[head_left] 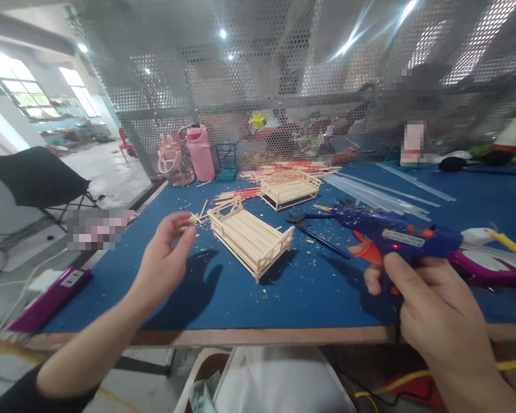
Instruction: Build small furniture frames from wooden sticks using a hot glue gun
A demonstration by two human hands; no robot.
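My right hand (434, 304) is wrapped round the handle of a blue hot glue gun (370, 223). Its nozzle points left and a small red light glows on its side. On the blue tabletop stands a small bed-shaped frame (251, 235) built of thin wooden sticks. Left of this frame, my left hand (169, 246) hovers with fingers loosely curled and thumb apart, seemingly holding nothing. Just beyond its fingertips lie a few short stick pieces (201, 215). A second wooden frame (290, 189) sits farther back, and cutting pliers (322, 235) lie below the nozzle.
Red-marked sticks (279, 171) and clear glue sticks (370, 192) lie toward the back. A pink bottle (201, 158) and a clear jug (176, 163) stand back left. A purple power strip (54, 298) is at the left edge. Perforated metal mesh (249, 86) rises behind the table.
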